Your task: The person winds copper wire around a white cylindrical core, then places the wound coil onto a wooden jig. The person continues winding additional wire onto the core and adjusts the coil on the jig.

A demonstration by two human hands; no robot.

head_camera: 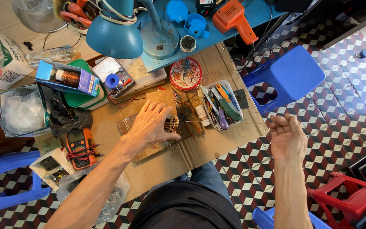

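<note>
My left hand [149, 125] lies over a copper wire coil [172, 124] on a clear plastic sheet [126, 124] atop the cardboard work surface [200, 148]. It presses and holds the coil down. My right hand [286, 135] is raised out to the right over the tiled floor, fingers pinched on a thin wire [234, 123] that stretches back to the coil. The wire is barely visible.
A clear tray of tools [223, 106] and a round red tin [186, 74] sit just beyond the coil. A blue desk lamp [115, 36], an orange multimeter [80, 146], an orange power tool [234, 19], a blue stool [291, 76] and a red stool [352, 199] surround the spot.
</note>
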